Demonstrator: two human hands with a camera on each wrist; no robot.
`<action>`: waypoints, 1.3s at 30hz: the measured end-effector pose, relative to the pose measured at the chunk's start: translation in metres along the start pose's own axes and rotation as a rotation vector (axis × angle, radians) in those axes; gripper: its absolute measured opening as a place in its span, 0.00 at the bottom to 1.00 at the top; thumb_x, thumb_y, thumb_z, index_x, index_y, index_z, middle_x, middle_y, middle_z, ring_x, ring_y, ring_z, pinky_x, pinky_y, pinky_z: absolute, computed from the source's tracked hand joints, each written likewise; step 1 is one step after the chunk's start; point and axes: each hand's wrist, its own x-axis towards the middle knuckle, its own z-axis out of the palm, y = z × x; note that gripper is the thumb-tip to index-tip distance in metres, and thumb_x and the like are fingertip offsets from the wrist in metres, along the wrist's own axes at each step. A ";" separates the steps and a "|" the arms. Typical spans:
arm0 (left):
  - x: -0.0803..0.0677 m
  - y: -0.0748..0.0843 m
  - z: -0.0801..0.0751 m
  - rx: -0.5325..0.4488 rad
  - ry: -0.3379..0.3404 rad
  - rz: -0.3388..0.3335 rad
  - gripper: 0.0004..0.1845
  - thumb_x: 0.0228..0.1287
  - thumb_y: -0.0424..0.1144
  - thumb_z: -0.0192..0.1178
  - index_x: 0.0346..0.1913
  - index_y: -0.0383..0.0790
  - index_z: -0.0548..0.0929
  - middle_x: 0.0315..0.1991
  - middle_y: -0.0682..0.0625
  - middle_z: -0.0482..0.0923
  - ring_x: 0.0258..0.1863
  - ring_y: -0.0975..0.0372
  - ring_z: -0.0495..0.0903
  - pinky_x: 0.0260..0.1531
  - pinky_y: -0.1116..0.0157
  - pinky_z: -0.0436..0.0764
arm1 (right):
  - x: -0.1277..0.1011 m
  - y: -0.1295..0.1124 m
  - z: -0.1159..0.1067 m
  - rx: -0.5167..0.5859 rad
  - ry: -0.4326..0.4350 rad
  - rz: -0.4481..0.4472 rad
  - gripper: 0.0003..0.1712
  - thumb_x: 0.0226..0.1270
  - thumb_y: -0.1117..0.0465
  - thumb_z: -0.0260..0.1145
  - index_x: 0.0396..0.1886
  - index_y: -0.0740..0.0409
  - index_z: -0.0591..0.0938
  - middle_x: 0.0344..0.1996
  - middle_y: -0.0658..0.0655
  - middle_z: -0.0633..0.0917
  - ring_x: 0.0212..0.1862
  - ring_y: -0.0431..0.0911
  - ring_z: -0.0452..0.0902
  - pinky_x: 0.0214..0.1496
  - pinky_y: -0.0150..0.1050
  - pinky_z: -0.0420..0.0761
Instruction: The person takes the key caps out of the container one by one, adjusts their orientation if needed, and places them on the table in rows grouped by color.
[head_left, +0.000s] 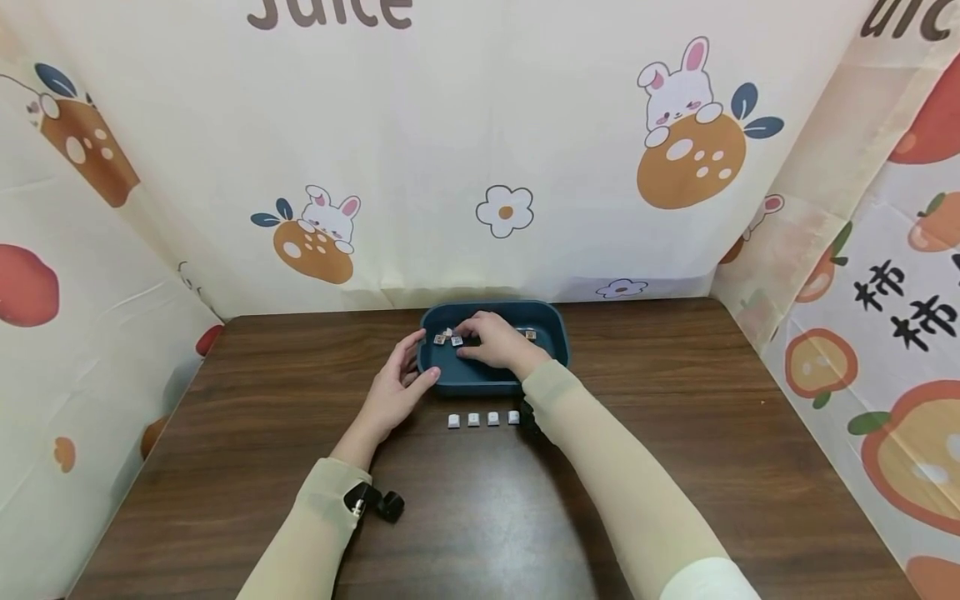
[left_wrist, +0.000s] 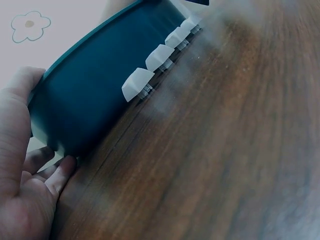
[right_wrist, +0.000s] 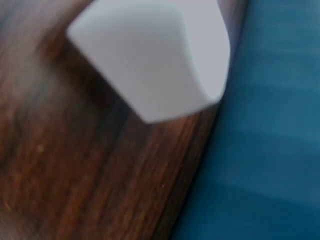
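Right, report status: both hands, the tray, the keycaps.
Left hand steadies the blue tray at its left wall. Right hand inside the tray, among loose keycaps. Four keycaps in a row on the table, nothing blocking.

A dark brown wooden table [head_left: 675, 467] carries a blue tray [head_left: 551, 329] near its far edge, and four small white keycaps [head_left: 483, 419] (in a neat row) just before the tray.
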 end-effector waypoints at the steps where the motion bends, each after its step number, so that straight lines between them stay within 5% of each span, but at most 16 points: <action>1: 0.000 0.000 0.000 -0.003 0.000 -0.002 0.39 0.81 0.45 0.67 0.87 0.53 0.61 0.85 0.41 0.62 0.83 0.47 0.65 0.78 0.41 0.69 | 0.000 0.000 0.000 0.015 -0.001 0.004 0.21 0.79 0.53 0.74 0.65 0.54 0.87 0.60 0.57 0.85 0.63 0.52 0.79 0.72 0.48 0.78; 8: 0.003 0.001 -0.003 -0.014 -0.010 -0.027 0.40 0.82 0.40 0.65 0.88 0.48 0.58 0.86 0.36 0.59 0.84 0.44 0.62 0.79 0.40 0.66 | 0.001 -0.001 -0.002 0.120 -0.007 0.025 0.18 0.76 0.57 0.77 0.61 0.56 0.89 0.53 0.55 0.88 0.54 0.49 0.83 0.65 0.46 0.84; 13: -0.002 0.022 -0.002 -0.018 -0.019 -0.035 0.39 0.82 0.37 0.64 0.87 0.41 0.58 0.85 0.32 0.59 0.83 0.40 0.62 0.78 0.39 0.66 | 0.000 -0.002 -0.003 0.125 -0.017 0.024 0.17 0.76 0.57 0.76 0.61 0.55 0.90 0.53 0.55 0.87 0.53 0.48 0.82 0.62 0.45 0.85; 20: 0.003 0.001 -0.001 -0.023 -0.008 -0.015 0.39 0.82 0.41 0.66 0.87 0.51 0.60 0.86 0.40 0.60 0.83 0.46 0.63 0.79 0.41 0.67 | -0.001 0.004 -0.005 0.112 -0.004 0.005 0.15 0.78 0.53 0.75 0.58 0.52 0.92 0.53 0.54 0.86 0.52 0.47 0.81 0.62 0.45 0.84; 29: -0.002 -0.002 0.001 0.001 0.014 -0.026 0.39 0.80 0.47 0.68 0.86 0.54 0.62 0.85 0.41 0.62 0.82 0.46 0.65 0.78 0.42 0.68 | -0.011 0.005 -0.014 0.265 0.103 -0.016 0.16 0.79 0.50 0.74 0.60 0.50 0.90 0.48 0.48 0.89 0.47 0.44 0.84 0.53 0.42 0.87; 39: -0.001 0.001 0.002 -0.003 0.014 -0.023 0.40 0.79 0.46 0.69 0.86 0.53 0.61 0.85 0.41 0.62 0.82 0.45 0.65 0.77 0.42 0.70 | -0.046 0.002 -0.032 0.314 0.196 -0.118 0.22 0.79 0.51 0.74 0.66 0.53 0.88 0.48 0.48 0.88 0.50 0.44 0.82 0.56 0.44 0.86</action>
